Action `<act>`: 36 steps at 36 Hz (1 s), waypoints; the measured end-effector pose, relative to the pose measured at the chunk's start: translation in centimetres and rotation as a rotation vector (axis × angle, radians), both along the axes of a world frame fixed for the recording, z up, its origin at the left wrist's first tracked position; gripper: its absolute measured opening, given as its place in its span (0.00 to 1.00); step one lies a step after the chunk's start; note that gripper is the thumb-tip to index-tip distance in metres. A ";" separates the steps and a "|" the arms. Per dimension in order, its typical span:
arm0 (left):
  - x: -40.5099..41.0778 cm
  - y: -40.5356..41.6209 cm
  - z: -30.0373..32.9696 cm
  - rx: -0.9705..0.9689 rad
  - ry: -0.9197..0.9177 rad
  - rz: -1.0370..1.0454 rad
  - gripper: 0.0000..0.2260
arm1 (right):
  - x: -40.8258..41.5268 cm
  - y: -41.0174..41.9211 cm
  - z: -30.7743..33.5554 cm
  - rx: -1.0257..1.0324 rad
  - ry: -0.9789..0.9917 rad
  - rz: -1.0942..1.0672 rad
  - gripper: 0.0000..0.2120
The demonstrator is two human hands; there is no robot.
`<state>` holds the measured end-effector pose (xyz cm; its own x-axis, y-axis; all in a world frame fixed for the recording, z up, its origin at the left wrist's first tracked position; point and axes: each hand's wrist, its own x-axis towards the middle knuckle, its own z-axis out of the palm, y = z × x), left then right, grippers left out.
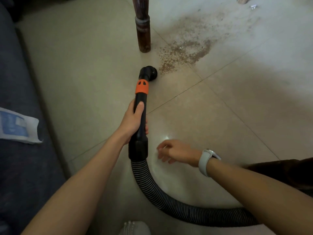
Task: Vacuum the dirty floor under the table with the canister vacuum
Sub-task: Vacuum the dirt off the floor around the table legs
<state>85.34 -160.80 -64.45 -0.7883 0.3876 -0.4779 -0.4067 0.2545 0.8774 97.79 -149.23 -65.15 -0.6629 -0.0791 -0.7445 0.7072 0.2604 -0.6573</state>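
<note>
Fingers [146, 127] of left hand [133, 119] wrap wand [140, 112]; right hand [174, 152] hovers loose

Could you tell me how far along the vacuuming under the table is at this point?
Barely started. Done: the left hand has a grip on the vacuum wand, and its brush nozzle sits at the near edge of the brown crumb patch beside the table leg. In hand: guiding the nozzle, right hand free beside the hose. Left: nearly the whole patch, plus scattered specks beyond.
</note>
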 end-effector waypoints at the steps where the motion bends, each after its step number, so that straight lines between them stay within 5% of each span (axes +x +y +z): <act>1: 0.5 -0.2 0.0 -0.002 0.001 0.001 0.12 | -0.2 0.7 0.0 0.030 0.004 -0.056 0.13; 8: 5.0 0.7 1.1 -0.142 0.111 -0.024 0.11 | -3.5 3.0 1.3 -0.008 0.105 -0.485 0.15; 18: 9.6 1.5 0.7 -0.447 0.221 -0.275 0.13 | -6.4 2.1 1.9 -0.145 0.052 -0.648 0.20; 27: 10.1 0.9 1.6 -0.185 -0.111 -0.314 0.12 | -4.8 2.4 1.4 -0.057 0.029 -0.584 0.11; 36: 12.5 0.7 1.7 -0.145 -0.186 -0.422 0.10 | -1.0 3.3 0.9 -0.038 -0.014 -0.616 0.10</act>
